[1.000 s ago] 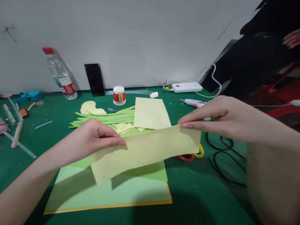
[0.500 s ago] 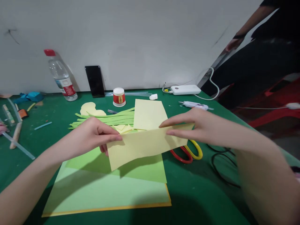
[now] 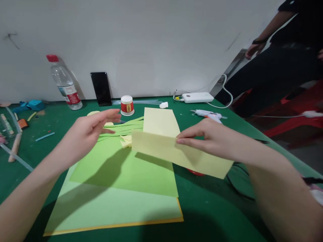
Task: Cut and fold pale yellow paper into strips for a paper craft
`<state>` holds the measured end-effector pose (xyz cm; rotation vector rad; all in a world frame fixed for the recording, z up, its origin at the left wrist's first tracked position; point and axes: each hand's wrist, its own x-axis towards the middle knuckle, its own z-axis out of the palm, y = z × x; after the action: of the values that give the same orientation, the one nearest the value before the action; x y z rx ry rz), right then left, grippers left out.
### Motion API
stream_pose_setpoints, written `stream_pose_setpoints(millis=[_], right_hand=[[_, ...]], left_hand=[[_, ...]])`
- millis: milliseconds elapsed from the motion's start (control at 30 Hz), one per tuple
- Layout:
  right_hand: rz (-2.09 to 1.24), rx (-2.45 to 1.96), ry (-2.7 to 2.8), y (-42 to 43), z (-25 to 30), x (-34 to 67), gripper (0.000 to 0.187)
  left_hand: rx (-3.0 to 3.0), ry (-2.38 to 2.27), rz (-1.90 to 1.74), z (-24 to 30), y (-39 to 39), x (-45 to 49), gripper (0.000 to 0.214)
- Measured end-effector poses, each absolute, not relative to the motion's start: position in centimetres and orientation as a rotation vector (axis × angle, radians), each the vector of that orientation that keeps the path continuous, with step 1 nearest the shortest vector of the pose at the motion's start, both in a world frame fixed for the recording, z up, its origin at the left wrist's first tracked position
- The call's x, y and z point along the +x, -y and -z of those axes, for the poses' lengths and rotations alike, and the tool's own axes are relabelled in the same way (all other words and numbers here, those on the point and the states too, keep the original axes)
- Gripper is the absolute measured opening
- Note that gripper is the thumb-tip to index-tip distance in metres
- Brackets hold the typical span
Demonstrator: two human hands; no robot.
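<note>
Paper strip (image 3: 181,155), pale yellow, pinched by right hand (image 3: 214,136). Left hand (image 3: 88,130), spread, between nine and ten o'clock. Green sheet (image 3: 136,178), eight o'clock.

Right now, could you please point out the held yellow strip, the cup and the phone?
Yellow strip (image 3: 179,153): head view, middle of its near face.
Cup (image 3: 127,107): head view, red band on its side.
Phone (image 3: 101,88): head view, middle of its dark face.

paper strip (image 3: 156,147): pale yellow | sheet (image 3: 141,176): bright green | table (image 3: 209,201): dark green | bottle cap (image 3: 52,58): red

Smooth, matt paper strip (image 3: 166,149)
</note>
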<state>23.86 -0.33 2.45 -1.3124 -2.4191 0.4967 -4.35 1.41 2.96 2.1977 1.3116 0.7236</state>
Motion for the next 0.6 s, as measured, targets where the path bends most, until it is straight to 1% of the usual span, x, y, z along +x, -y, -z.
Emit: stream_pose_setpoints(millis=[67, 133, 167, 267, 333, 467, 600], right_hand=[[-0.546, -1.279, 2.508, 0.6, -2.3, 22.9, 0.028], [-0.578, -1.256, 2.585, 1.1, -2.0, 21.6, 0.03], [-0.576, -1.258, 2.595, 1.5, -1.8, 21.0, 0.031], [-0.538, -1.279, 2.583, 2.6, -1.3, 19.6, 0.031], [-0.509, -1.306, 2.568, 3.3, -1.1, 19.1, 0.031], [-0.483, -1.379, 2.595, 3.9, -1.0, 18.5, 0.033], [-0.419, -1.378, 2.622, 3.8, -0.6, 18.2, 0.031]], left_hand=[[2.394, -1.215, -0.763, -2.4, -0.8, -3.3, 0.046], [2.503, -1.073, -0.731, -1.5, 0.3, -1.9, 0.047], [2.531, -1.031, -0.716, -1.1, 0.9, -1.2, 0.045], [2.559, -1.012, -0.669, 0.0, 2.3, 0.2, 0.026], [2.584, -0.977, -0.683, 0.4, 2.8, 0.5, 0.018], [2.642, -0.973, -0.705, 0.8, 2.8, 0.5, 0.014], [2.615, -1.054, -0.643, 0.6, 2.7, 0.5, 0.013]])
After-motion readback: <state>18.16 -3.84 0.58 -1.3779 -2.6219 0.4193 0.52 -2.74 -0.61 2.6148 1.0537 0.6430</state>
